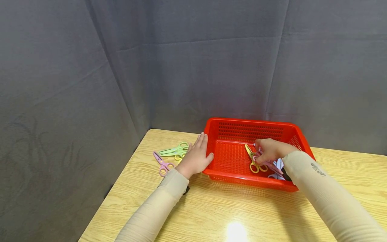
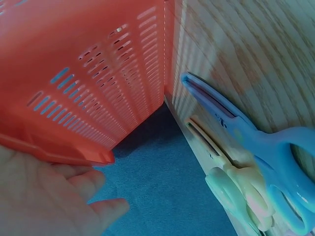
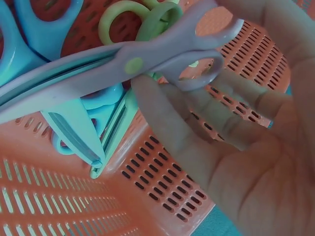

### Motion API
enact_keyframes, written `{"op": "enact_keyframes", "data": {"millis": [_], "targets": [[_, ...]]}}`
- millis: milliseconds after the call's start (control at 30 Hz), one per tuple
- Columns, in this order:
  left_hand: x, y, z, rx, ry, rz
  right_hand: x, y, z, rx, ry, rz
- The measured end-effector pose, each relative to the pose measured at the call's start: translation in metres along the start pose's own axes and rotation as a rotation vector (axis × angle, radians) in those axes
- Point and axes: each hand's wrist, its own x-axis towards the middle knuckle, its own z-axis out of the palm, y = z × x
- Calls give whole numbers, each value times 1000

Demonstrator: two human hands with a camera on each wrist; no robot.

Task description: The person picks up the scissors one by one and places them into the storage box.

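Observation:
A red plastic basket [image 1: 251,121] stands on the table. My left hand [image 1: 196,157] rests at its left rim, fingers straight; in the left wrist view the fingers reach just under the rim. Inside the basket, my right hand [image 1: 270,149] pinches pink-purple scissors [image 3: 115,69] by the handle end, thumb at a loop and a finger under the pivot. Their blades point away from the palm, over other scissors. Yellow scissors [image 1: 249,150] lie beside the right hand, and pale bluish scissors [image 1: 278,164] sit below it, partly hidden by the sleeve.
Left of the basket, green scissors [image 1: 170,152], purple scissors [image 1: 163,164] and yellow scissors [image 1: 177,157] lie on the wooden table [image 1: 199,215], the yellow partly behind my left hand. Grey curtains [image 1: 211,74] hang behind the table and along its left side.

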Motion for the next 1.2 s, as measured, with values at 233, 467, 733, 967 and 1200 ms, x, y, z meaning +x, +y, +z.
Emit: {"op": "enact_keyframes", "data": {"millis": [233,467,733,967,1200], "targets": [[1,1,2,-12,2,-5,-1,0,5,143,-110,42],[-1,3,2,-15,-2,-1,1,3,10,46,-116,-54],[-3,5,-1,-7,1,0,0,4,8,136,-159,-68],[-2,4,0,2,0,3,0,4,8,144,-177,-56],[-1,5,1,18,0,2,-1,3,7,137,-183,-42]]}}
